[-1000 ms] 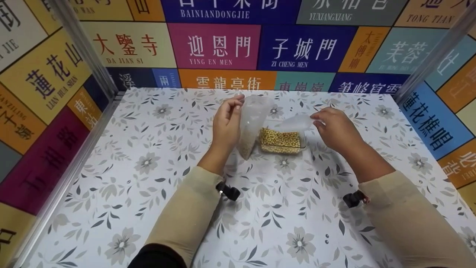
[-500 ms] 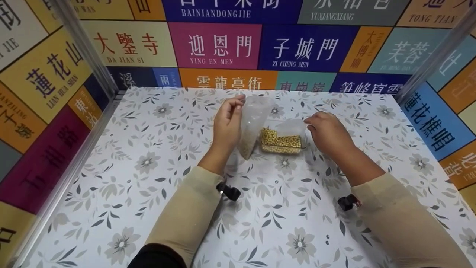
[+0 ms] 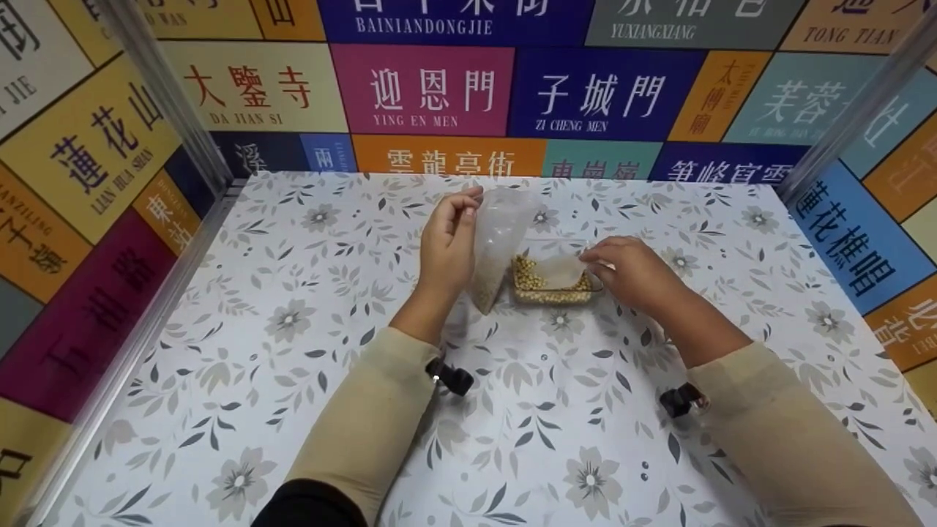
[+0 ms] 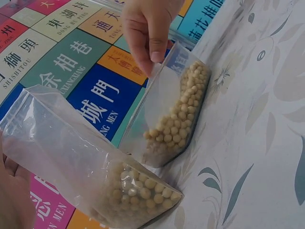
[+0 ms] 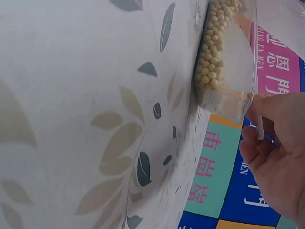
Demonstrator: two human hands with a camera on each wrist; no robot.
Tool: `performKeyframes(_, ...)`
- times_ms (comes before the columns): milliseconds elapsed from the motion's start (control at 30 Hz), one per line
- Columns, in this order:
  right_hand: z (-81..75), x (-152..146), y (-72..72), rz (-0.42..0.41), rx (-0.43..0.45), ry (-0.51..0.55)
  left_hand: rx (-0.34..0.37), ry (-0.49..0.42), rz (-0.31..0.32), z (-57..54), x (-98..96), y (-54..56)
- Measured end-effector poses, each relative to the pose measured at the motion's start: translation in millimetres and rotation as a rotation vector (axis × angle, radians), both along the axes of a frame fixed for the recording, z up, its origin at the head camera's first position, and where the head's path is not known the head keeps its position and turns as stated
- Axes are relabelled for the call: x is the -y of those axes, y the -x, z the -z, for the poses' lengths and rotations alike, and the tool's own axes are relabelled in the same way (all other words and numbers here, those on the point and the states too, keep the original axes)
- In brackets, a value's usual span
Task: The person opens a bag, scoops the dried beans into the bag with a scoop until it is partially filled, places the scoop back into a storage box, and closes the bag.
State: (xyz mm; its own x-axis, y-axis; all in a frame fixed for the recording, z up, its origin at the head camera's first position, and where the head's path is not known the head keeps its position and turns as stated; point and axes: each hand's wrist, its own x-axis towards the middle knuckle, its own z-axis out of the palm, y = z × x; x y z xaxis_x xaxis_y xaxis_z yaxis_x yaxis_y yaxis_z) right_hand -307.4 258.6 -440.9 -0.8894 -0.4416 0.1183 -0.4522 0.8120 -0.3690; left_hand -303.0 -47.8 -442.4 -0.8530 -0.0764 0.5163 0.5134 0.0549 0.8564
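Observation:
My left hand (image 3: 448, 238) holds the upper left edge of a clear zip bag (image 3: 501, 230), which stands tilted on the table. Soybeans (image 4: 138, 188) fill the bag's bottom corner. Just right of the bag is a clear rectangular container (image 3: 558, 297) with more soybeans (image 3: 524, 272) in it. Over the container, my right hand (image 3: 633, 272) pinches a thin, translucent white plastic scoop (image 3: 556, 271). The scoop's lower part is down among the soybeans inside the container. In the right wrist view, the scoop's end shows between thumb and fingers.
A white floral cloth (image 3: 556, 395) covers the table. Colourful panels with street names (image 3: 421, 91) stand behind it and at both sides. Clear corner posts (image 3: 172, 95) rise at the back. Small black wrist cameras (image 3: 450, 377) sit on both sleeves.
My right hand has moved left and down, lowering the scoop from above the container's back right into the soybeans. The left hand and the bag have stayed in place.

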Motion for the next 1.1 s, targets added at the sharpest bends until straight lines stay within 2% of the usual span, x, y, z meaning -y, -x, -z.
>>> performKeyframes(167, 0.7, 5, 1.0, 0.014, 0.06, -0.024, 0.004, 0.01, -0.011, -0.4, 0.2, -0.4)
performKeyframes(567, 3.7, 9, -2.3, 0.028, 0.022, -0.06, 0.012, 0.002, -0.012, 0.3, 0.5, -0.5)
performKeyframes(767, 6.1, 10, -5.1, 0.085, 0.018, -0.008, 0.002, -0.015, -0.004, 0.0, 0.1, -0.2)
performKeyframes(1100, 13.1, 11, -9.5, 0.157, 0.062, 0.107, 0.014, -0.027, -0.007, 1.2, -0.4, 0.7)
